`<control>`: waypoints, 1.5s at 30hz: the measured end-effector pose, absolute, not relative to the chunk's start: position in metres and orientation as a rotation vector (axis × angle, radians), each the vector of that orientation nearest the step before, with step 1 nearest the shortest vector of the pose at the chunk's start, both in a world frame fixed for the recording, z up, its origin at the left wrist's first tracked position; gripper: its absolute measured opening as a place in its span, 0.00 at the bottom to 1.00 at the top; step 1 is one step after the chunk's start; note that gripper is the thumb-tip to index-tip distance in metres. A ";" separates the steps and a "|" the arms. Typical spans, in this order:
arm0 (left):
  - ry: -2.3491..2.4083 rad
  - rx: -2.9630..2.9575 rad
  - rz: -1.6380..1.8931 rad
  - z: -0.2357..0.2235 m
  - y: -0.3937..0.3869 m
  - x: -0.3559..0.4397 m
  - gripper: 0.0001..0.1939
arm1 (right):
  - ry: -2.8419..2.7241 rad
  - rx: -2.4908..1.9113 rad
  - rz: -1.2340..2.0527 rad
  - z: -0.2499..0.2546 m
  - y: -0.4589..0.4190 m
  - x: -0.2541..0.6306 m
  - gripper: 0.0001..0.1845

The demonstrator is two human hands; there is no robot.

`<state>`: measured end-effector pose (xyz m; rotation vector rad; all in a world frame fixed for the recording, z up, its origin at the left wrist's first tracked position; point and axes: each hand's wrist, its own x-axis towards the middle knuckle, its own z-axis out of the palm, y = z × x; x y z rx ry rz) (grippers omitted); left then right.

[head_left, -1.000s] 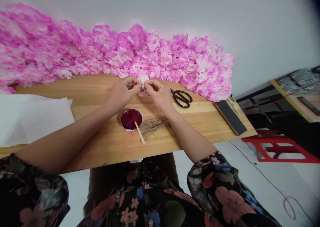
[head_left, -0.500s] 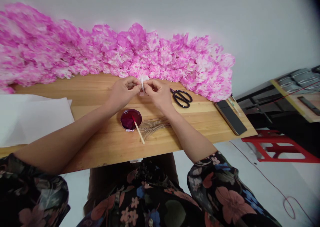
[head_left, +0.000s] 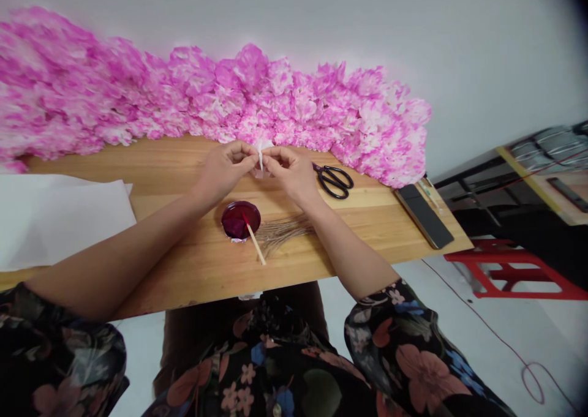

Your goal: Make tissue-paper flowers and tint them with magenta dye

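Observation:
A small piece of thin white paper (head_left: 261, 154) is pinched between my two hands over the wooden table. My left hand (head_left: 233, 163) grips it from the left with thumb and index finger. From the other side my right hand (head_left: 294, 171) closes its fingertips on the same paper. My fingers hide part of it. Below the hands stands a round dish of dark red dye (head_left: 235, 221) with a wooden stick (head_left: 255, 242) leaning in it. Thin brown twine strands (head_left: 285, 232) lie beside the dish. Black-handled scissors (head_left: 334, 180) rest just right of my right hand.
A long bank of pink and white paper flowers (head_left: 275, 95) lines the table's back. White paper sheets (head_left: 64, 221) lie at the left. A dark phone (head_left: 423, 216) sits near the right end of the table (head_left: 193, 279). A red stool (head_left: 514, 273) stands beyond.
The white paper between my fingertips has shifted slightly and spreads a little differently. Both hands stay in nearly the same place, still pinching it.

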<state>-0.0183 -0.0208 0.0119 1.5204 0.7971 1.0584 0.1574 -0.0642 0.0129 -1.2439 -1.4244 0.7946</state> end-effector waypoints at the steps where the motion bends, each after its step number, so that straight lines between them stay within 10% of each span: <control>1: 0.803 1.535 1.053 0.012 -0.021 -0.019 0.06 | -1.440 -1.242 0.777 0.014 -0.065 0.157 0.06; 45: 0.898 1.668 1.078 0.014 -0.023 -0.021 0.04 | -1.505 -1.283 0.649 0.021 -0.071 0.153 0.09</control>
